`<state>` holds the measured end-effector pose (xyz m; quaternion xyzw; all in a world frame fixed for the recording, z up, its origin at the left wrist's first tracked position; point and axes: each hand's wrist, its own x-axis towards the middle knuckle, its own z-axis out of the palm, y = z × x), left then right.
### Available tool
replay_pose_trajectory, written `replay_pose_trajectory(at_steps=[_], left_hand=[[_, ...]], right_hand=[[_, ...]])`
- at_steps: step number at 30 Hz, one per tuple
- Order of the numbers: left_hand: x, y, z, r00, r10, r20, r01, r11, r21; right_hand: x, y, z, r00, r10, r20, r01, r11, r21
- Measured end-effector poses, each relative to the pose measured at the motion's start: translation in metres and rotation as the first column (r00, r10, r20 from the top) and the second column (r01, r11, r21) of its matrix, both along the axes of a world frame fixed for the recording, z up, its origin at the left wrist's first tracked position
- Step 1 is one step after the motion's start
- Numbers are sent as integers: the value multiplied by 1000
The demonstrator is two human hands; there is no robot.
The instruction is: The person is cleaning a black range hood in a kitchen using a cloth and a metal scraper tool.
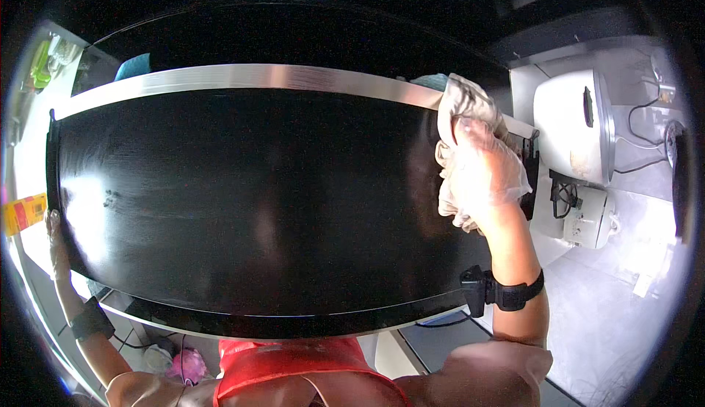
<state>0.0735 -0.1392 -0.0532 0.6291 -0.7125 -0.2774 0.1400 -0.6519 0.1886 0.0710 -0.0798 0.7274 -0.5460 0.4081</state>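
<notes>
A wide glossy black panel (264, 186) lies before me, with a brushed metal strip (259, 76) along its far edge. My right hand (487, 170), in a thin clear plastic glove, holds a bunched beige cloth (468, 98) against the panel's far right corner, over the end of the strip. At the panel's left edge is my left hand (57, 247), gloved too; its fingers are foreshortened, so their grip is unclear. Whitish smears (110, 197) and a bright reflection show on the left of the panel.
Right of the panel, a large white rounded appliance (570, 126) and a smaller white one (589, 217) stand on a pale counter (600, 291) with cords. A yellow packet (25, 214) is by my left hand. Teal pieces (133, 67) show behind the strip. A pink bundle (187, 365) lies below.
</notes>
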Motion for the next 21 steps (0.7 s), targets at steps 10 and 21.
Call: replay_pose_trajectory(at_steps=[10,21], left_hand=[[-38,2,5,995,84,-46,-81,994,74],[-53,14,16,974,-19,227,19,1000,2]], right_hand=[[-91,55,-21,378,641,-668,0,721,693],[-62,28,5,404,779,-480,-14,530,848]])
